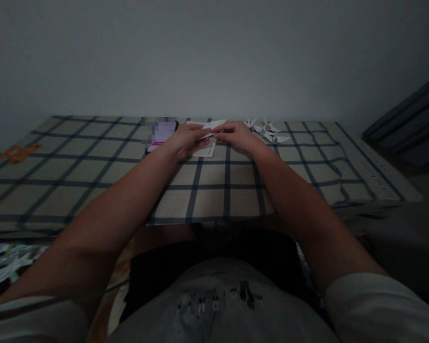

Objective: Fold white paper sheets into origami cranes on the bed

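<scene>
Between my two hands, above the far middle of the table, is a folded piece of white paper [214, 126]. My left hand [188, 140] pinches it from the left with thumb and fingers. From the right, the fingers of my right hand [233, 131] close on its other side. Underneath lies a flat stack of white paper sheets [208, 148], partly covered by my left hand. Several folded white paper cranes [271, 131] with pointed tips rest just right of my right hand.
A phone with a lilac screen [163, 133] lies left of my left hand, partly blurred. The table has a checked cloth [207, 190] and stands against a plain wall [214, 57]. An orange flat piece [19, 153] lies at the far left. Dark folded fabric [411, 124] is at the right.
</scene>
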Available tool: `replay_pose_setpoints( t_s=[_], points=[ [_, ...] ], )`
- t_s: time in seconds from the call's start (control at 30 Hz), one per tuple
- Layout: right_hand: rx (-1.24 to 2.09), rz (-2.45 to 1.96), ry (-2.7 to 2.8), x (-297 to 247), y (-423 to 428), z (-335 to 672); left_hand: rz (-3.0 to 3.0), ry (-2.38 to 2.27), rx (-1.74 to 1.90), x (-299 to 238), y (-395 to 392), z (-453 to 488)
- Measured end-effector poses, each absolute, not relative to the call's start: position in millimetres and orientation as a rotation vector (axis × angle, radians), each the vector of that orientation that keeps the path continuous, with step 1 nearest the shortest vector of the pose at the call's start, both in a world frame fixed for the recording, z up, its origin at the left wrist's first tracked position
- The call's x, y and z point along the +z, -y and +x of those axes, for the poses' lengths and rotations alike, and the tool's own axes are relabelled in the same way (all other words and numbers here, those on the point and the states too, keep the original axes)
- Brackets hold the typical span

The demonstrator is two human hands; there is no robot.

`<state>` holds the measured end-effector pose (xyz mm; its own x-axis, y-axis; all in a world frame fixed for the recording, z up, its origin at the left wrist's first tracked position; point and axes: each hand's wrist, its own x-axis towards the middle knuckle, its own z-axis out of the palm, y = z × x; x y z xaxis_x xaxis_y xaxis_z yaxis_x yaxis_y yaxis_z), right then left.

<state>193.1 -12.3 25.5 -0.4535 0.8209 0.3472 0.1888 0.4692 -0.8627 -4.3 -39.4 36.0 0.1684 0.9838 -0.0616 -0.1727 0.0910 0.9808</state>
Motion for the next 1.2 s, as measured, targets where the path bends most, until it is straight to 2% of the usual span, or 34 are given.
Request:
replay_pose_setpoints(
  t_s=[0.33,1.2],
  points=[
    [1.193,-0.824,1.793,30.6,17.1,193.4,1.127,-1.021,1.086,40.6,43.1,-2.8],
    [0.984,-0.897,1.74,27.3,12.9,189.2,1.332,-1.034,1.154,24.1,32.7,-4.5]
  ],
)
